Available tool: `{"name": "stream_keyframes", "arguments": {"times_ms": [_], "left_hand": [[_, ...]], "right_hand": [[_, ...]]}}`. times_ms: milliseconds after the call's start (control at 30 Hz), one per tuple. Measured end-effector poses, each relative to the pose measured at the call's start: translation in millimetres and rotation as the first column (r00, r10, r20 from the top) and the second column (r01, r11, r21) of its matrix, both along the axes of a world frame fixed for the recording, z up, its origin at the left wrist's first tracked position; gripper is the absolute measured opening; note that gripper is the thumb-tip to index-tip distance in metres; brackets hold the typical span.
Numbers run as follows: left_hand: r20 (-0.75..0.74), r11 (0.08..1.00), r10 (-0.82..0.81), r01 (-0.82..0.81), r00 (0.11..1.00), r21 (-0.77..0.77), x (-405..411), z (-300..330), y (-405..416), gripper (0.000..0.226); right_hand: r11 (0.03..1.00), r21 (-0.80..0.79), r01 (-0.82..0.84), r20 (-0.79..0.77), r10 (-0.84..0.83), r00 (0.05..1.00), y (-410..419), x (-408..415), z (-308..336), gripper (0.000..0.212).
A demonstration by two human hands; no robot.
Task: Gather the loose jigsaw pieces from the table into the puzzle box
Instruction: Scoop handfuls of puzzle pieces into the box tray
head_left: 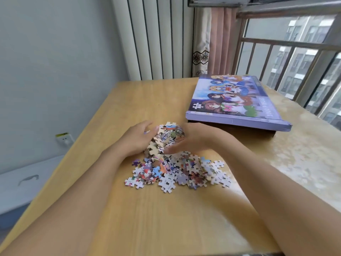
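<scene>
A pile of loose jigsaw pieces (pixel 181 172) lies in the middle of the wooden table (pixel 129 100). Above its far edge, my left hand (pixel 136 139) and my right hand (pixel 195 139) cup a heaped clump of pieces (pixel 167 136) between them, fingers curled around it from both sides. The puzzle box (pixel 234 104), purple with a cartoon picture on its lid, lies at the far right of the table. Its lid sits askew over a dark base, whose inside is hidden.
A window with metal bars (pixel 295 58) runs along the right side, with a curtain (pixel 212 39) in the corner. A white radiator-like panel (pixel 158 37) stands behind the table. A wall socket (pixel 64 138) sits low on the left wall.
</scene>
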State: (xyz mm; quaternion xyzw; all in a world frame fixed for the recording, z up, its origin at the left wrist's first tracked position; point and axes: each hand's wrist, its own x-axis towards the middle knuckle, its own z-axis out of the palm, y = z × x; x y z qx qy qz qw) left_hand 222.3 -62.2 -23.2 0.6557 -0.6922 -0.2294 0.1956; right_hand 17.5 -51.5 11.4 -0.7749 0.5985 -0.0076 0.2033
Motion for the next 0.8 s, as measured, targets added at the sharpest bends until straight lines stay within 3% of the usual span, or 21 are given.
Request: {"name": "stream_keyframes", "arguments": {"times_ms": [100, 300, 367, 467, 567, 667, 800], "left_hand": [[-0.060, 0.999, -0.035, 0.034, 0.998, -0.017, 3, -7, 3, 0.061], [-0.095, 0.987, -0.152, 0.147, 0.984, -0.058, -12, -13, -16, 0.055], [-0.105, 0.985, -0.165, 0.158, 0.981, -0.071, -14, -13, -21, 0.051], [-0.099, 0.983, -0.177, 0.170, 0.979, -0.071, -14, -14, -23, 0.046], [-0.127, 0.984, -0.173, 0.166, 0.977, -0.061, -12, -15, -22, 0.044], [-0.190, 0.977, -0.211, 0.201, 0.959, -0.069, -14, -12, -21, 0.041], [-0.307, 0.971, -0.240, 0.231, 0.921, -0.067, -14, -8, -19, 0.036]], "right_hand": [[0.998, -0.051, 0.025, 0.080, -0.021, 0.997, 1, 4, -11, 0.093], [0.994, -0.072, 0.087, 0.386, -0.052, 0.921, -15, -20, -8, 0.042], [0.990, -0.070, 0.119, 0.455, -0.074, 0.888, -22, -26, -9, 0.052], [0.994, -0.074, 0.079, 0.432, -0.039, 0.901, -28, -32, -14, 0.070], [0.997, -0.064, 0.043, 0.423, -0.012, 0.906, -30, -26, -20, 0.070], [0.997, -0.015, 0.071, 0.521, -0.053, 0.852, -30, -19, -22, 0.065], [1.000, 0.011, -0.017, 0.586, 0.007, 0.810, -29, -7, -22, 0.083]]}}
